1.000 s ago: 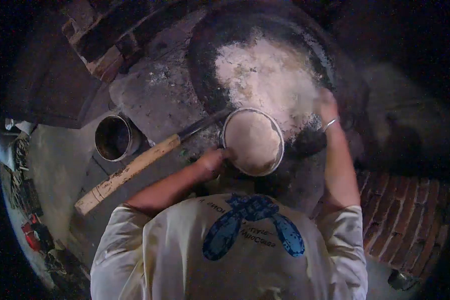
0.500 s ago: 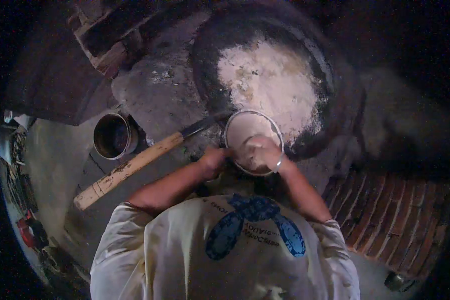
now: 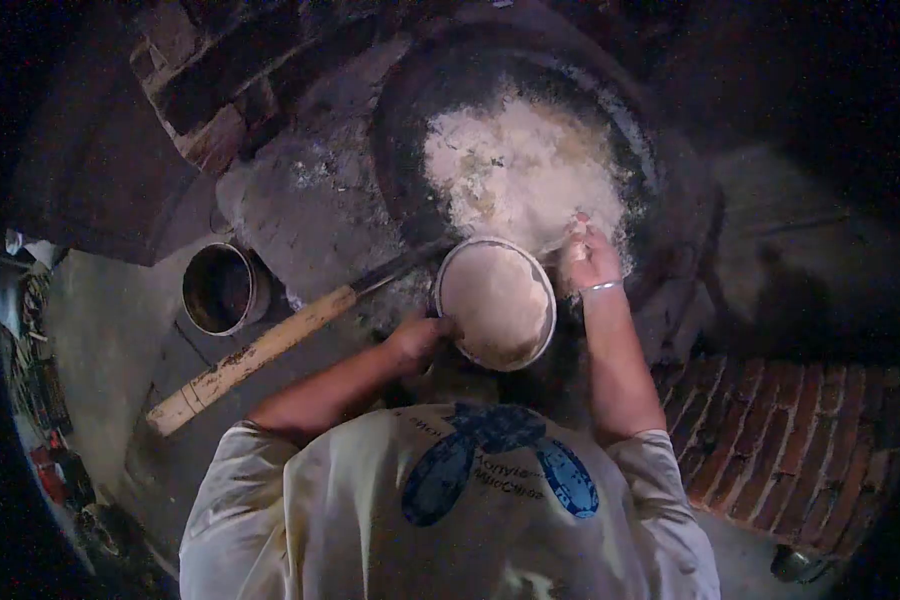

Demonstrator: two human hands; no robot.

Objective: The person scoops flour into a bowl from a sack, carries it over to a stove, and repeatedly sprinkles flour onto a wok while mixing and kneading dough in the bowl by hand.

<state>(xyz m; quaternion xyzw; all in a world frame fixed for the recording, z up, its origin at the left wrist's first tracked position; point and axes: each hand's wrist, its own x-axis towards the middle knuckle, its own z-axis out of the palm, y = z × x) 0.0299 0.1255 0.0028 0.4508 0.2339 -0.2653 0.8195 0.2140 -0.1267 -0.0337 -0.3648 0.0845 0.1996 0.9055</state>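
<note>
My left hand [image 3: 420,342] grips the rim of a round bowl [image 3: 546,350] at its left side. Pale flour-like powder [image 3: 495,300] fills much of the bowl, with its surface sloping. My right hand [image 3: 592,262], with a bracelet at the wrist, is over the near right edge of a big dark wok [image 3: 395,150]. Its fingers are curled together around some of the pale powder, partly blurred. More pale, lumpy powder [image 3: 530,160] covers the wok's middle. A long wooden-handled tool [image 3: 260,355] lies left of the bowl, its dark metal shaft reaching the wok; its head is hidden.
A dark-insided pot [image 3: 220,290] stands at the left beside the wooden handle. Bricks or blocks [image 3: 210,140] are stacked at the upper left. Brickwork [image 3: 780,440] lies at the right. The surroundings are dim.
My right hand has left the bowl and moved up and right over the wok. The bowl, still in my left hand, has shifted slightly left and down in view.
</note>
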